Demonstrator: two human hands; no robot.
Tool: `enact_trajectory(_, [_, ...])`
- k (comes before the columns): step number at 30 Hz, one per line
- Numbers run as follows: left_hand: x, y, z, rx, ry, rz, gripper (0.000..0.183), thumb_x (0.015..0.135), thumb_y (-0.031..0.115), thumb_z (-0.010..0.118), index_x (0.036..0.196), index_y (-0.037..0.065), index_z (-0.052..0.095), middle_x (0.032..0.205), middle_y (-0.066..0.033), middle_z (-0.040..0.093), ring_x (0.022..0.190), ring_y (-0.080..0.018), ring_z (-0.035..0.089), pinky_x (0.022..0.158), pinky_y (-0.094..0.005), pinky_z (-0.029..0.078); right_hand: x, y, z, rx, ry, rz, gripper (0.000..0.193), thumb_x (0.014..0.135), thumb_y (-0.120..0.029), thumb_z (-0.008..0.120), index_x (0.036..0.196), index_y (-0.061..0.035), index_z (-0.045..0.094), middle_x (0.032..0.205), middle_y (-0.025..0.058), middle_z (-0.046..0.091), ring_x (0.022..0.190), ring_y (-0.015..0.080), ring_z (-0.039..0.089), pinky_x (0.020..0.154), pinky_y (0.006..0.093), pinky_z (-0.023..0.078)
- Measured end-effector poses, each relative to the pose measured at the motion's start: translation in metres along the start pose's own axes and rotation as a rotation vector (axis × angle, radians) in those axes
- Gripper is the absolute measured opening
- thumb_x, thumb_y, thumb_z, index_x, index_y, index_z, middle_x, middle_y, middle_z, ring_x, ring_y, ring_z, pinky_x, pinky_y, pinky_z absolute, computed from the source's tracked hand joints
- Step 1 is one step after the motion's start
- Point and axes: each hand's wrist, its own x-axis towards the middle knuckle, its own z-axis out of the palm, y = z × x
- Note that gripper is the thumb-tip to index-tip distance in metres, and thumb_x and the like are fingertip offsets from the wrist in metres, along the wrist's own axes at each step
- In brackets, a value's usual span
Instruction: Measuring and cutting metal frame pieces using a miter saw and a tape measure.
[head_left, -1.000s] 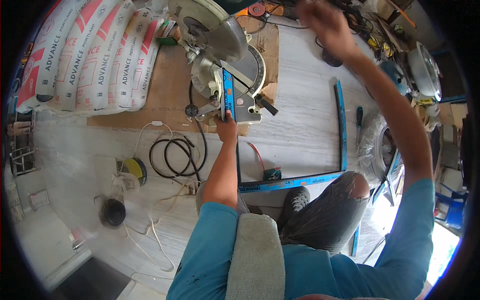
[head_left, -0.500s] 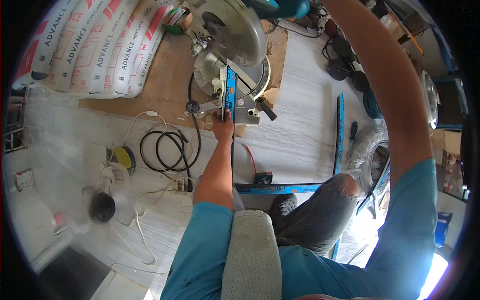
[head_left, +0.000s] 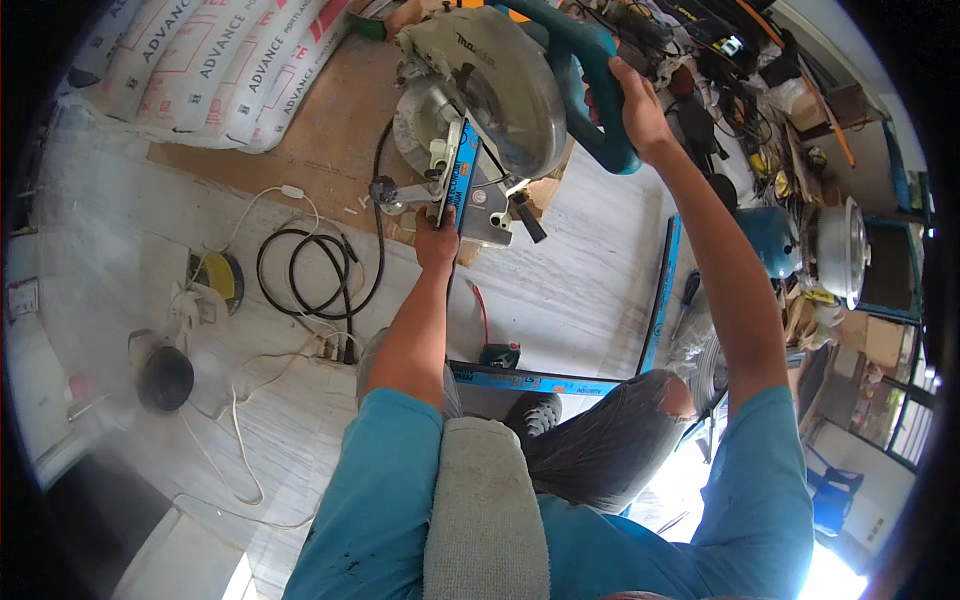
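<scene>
My right hand is wrapped round the teal D-shaped handle of a mitre saw, whose rounded guard covers the blade. Thumb and fingers of my left hand close on the near part of a dark metal bar with blue film. That bar lies along the saw's fence, pressed against the pale clamp parts, with its far end close to the guard. Below the guard sits the saw base with a black knob handle. The guard hides where blade and bar come closest.
Cardboard lies under the saw, with stacked cement bags at far left. A black cable coils on the floor. More blue-filmed bars lie near my knee beside a tape measure. Tools and a metal pot crowd the right.
My right hand has come down and nearer, swinging the saw's handle and head lower over the bar. My left hand keeps its grip on the bar. The view has shifted slightly.
</scene>
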Motion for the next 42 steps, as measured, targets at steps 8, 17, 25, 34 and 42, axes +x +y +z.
enact_trajectory(8, [0.01, -0.015, 0.006, -0.109, 0.027, 0.093, 0.056, 0.084, 0.044, 0.066, 0.116, 0.0, 0.056, 0.104, -0.0225, 0.066, 0.098, -0.0384, 0.063, 0.081, -0.043, 0.049, -0.01, 0.036, 0.009, 0.126, 0.006, -0.049, 0.051, 0.095, -0.046, 0.037, 0.099, 0.0002, 0.058, 0.077, 0.0073, 0.058, 0.065, 0.0154, 0.055, 0.064, 0.0299, 0.046])
enact_trajectory(17, [-0.002, 0.001, 0.006, -0.102, -0.007, 0.074, 0.057, 0.083, 0.044, 0.066, 0.117, -0.001, 0.056, 0.105, -0.0226, 0.066, 0.099, -0.0382, 0.063, 0.082, -0.0428, 0.049, -0.016, 0.051, 0.003, 0.134, -0.02, -0.042, 0.051, 0.095, -0.045, 0.037, 0.1, 0.0014, 0.056, 0.078, 0.0083, 0.058, 0.066, 0.0162, 0.055, 0.066, 0.03, 0.046])
enact_trajectory(25, [0.008, -0.012, -0.001, -0.057, 0.046, 0.057, 0.06, 0.083, 0.046, 0.065, 0.12, 0.0, 0.054, 0.106, -0.023, 0.065, 0.101, -0.0384, 0.062, 0.083, -0.0442, 0.049, -0.016, 0.055, 0.016, 0.178, -0.033, -0.076, 0.05, 0.096, -0.045, 0.037, 0.098, 0.0017, 0.056, 0.078, 0.009, 0.059, 0.066, 0.0164, 0.055, 0.066, 0.0302, 0.046])
enact_trajectory(34, [0.0, 0.0, 0.001, 0.006, 0.009, 0.046, 0.063, 0.083, 0.049, 0.063, 0.123, 0.001, 0.051, 0.106, -0.0226, 0.065, 0.1, -0.0391, 0.062, 0.082, -0.0456, 0.049, -0.013, 0.051, 0.007, 0.166, -0.037, -0.058, 0.05, 0.096, -0.045, 0.036, 0.096, 0.0013, 0.057, 0.079, 0.0085, 0.059, 0.066, 0.016, 0.055, 0.065, 0.0302, 0.046])
enact_trajectory(42, [0.006, -0.006, -0.004, -0.044, 0.018, 0.065, 0.062, 0.084, 0.048, 0.063, 0.122, 0.0, 0.051, 0.108, -0.0225, 0.065, 0.103, -0.038, 0.061, 0.085, -0.044, 0.048, -0.015, 0.053, 0.016, 0.174, -0.03, -0.075, 0.051, 0.096, -0.044, 0.035, 0.097, 0.0015, 0.057, 0.079, 0.009, 0.059, 0.068, 0.0165, 0.056, 0.067, 0.03, 0.047])
